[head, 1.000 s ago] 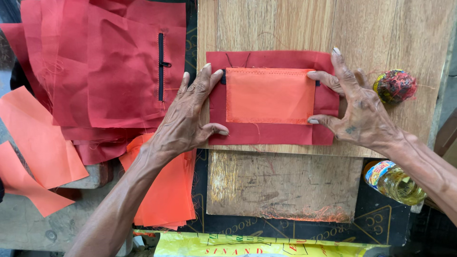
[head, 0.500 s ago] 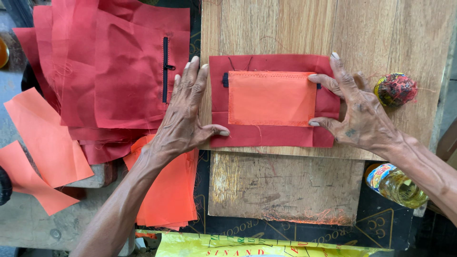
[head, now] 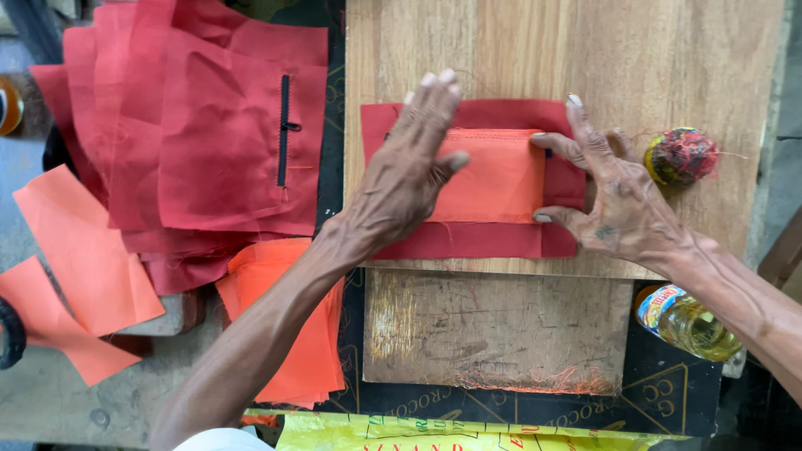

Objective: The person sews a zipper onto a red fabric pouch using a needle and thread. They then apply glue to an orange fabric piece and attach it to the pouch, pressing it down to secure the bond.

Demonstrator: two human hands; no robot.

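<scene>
Left hand [head: 401,179], fingers flat and together, presses the orange patch [head: 493,179] lying on a red cloth piece [head: 468,242] upon the wooden board [head: 518,50]; right hand [head: 622,205], fingers spread wide, pins the patch's edge

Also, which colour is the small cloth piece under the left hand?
Orange. The small cloth piece lies on a dark red cloth, seen best in the head view.

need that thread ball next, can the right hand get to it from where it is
Probably yes. The right hand lies flat on the red fabric, fingers spread, and the thread ball sits on the wooden board just beside it, with only bare wood between them.
</scene>
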